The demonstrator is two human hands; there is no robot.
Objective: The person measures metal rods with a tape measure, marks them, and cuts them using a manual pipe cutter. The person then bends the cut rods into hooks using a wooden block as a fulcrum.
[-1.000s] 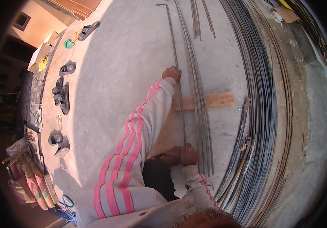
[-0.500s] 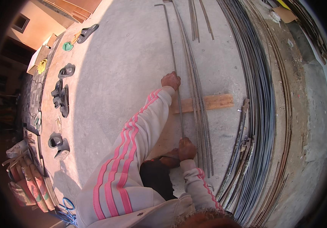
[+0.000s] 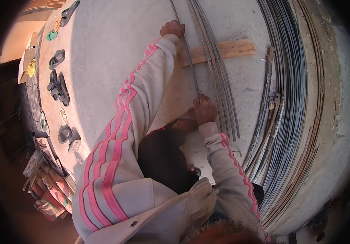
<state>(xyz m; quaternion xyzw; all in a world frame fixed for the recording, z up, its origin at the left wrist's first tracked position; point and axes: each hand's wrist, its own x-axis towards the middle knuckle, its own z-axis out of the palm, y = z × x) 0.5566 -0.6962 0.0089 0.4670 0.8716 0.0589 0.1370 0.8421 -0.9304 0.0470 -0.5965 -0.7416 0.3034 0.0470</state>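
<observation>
A long thin steel rod (image 3: pixel 190 58) runs away from me, with both my hands closed around it. My left hand (image 3: pixel 172 29) grips it farther out, past the wooden plank (image 3: pixel 240 48). Nearer to me, my right hand (image 3: pixel 205 110) is wrapped round the rod close to its near end. Just to the right, several loose rods (image 3: pixel 219 77) lie side by side across the plank. The rod's far end passes out of the top of the view. My fingers partly hide it where they hold it.
A thick bundle of long dark bars (image 3: pixel 291 93) lies along the right, with rusty bars (image 3: pixel 318 81) beyond it. Short rusty pieces (image 3: pixel 269 118) rest beside the bundle. Black sandals (image 3: pixel 59 87) sit at left on the concrete floor (image 3: pixel 114 49), and stained bags (image 3: pixel 53 189) lie lower left.
The view has shifted, so the floor, plank and rods appear higher. Both hands keep their hold on the rod and stay about the same relative to the plank.
</observation>
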